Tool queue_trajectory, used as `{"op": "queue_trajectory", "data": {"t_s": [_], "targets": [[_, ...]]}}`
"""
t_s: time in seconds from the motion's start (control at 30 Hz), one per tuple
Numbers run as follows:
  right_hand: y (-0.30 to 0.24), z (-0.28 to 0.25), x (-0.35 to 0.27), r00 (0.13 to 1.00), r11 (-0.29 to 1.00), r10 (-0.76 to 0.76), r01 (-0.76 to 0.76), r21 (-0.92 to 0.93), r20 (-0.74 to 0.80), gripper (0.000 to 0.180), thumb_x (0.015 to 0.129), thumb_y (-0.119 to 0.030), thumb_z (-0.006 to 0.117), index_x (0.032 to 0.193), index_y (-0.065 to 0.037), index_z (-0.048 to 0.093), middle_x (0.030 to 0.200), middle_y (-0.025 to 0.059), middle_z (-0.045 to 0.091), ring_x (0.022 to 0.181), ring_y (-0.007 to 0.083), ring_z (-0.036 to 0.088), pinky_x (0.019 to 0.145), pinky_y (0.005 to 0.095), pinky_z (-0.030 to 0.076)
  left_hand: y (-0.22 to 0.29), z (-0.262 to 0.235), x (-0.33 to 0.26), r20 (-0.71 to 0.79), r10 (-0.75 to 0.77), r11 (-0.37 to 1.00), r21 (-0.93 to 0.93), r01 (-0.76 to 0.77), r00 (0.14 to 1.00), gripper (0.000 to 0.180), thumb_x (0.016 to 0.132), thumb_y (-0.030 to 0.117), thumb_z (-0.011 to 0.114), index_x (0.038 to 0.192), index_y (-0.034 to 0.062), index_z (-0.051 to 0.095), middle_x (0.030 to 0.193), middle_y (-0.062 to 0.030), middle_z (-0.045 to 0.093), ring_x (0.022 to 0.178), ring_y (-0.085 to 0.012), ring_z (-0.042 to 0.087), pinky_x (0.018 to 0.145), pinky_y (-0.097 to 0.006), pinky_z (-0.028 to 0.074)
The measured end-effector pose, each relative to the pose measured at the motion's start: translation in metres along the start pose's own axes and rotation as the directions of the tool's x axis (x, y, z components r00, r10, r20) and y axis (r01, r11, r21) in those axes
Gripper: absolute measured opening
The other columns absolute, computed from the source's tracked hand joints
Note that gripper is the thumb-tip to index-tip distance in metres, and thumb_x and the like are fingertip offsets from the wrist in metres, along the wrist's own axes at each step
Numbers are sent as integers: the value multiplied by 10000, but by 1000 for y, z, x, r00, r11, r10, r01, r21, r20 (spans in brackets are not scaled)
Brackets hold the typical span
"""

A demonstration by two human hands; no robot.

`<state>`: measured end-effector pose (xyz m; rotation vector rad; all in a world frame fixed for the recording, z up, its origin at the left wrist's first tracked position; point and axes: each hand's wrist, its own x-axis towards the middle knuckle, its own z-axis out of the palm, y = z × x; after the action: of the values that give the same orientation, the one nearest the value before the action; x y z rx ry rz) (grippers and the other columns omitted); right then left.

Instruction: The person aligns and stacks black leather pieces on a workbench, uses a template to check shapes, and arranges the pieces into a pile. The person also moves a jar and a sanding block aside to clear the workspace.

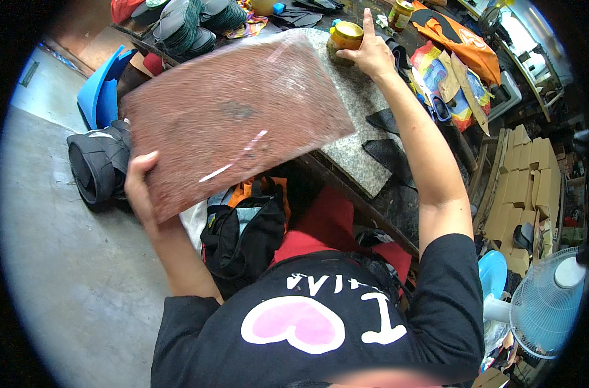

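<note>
A large reddish-brown board (230, 123), blurred by motion, is tilted up over the left end of the bench. My left hand (142, 184) grips its lower left edge, thumb on the face and the other fingers out of sight behind it. A dark smudge and a pale streak mark the board's surface. Farther right, my right hand (374, 57) is beside a yellow-lidded jar (346, 37). Its index finger points straight away from me and its thumb reaches the jar's near side, with the fingers apart. Black curved pieces (388, 158) lie on the grey speckled slab (356, 165) nearby.
Blue-handled scissors (441, 108) and an orange bag (459, 35) are at the right of the bench. Bundled black pieces (178, 26) sit at the far left. On the floor stands a black roll (91, 168). A fan (546, 304) and stacked cardboard boxes (524, 181) are right.
</note>
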<state>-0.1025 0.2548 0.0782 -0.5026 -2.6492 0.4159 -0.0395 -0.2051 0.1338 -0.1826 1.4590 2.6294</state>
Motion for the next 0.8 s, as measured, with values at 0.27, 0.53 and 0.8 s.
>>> {"op": "queue_trajectory", "data": {"t_s": [0.27,0.53,0.8], "targets": [[-32,-17,-74,816,763,-529,577,290,-233,936,892,-490,707,1600,-108,229,1466,293,441,1306,471,497,1098,473,420,-95,-6,49,306,-188,971,-83,223,933,522,825,108,578,1304,-88,508,1192,-229,625,1063,-330,656,965,-435,544],[-112,-29,-189,478,503,-856,679,534,198,830,968,-611,499,1600,-128,261,1573,209,388,1479,355,342,1225,462,247,-123,-14,94,473,-352,877,-134,461,807,454,941,166,563,1334,-58,525,1251,-221,645,1074,-333,673,977,-459,543],[-49,-21,-107,928,820,-364,276,501,84,847,899,-72,649,1611,-185,205,1456,141,558,1339,317,530,1149,389,404,-126,-11,115,375,-414,904,65,422,829,442,979,225,570,1317,-61,556,1232,-203,667,1080,-301,683,979,-429,548]]}}
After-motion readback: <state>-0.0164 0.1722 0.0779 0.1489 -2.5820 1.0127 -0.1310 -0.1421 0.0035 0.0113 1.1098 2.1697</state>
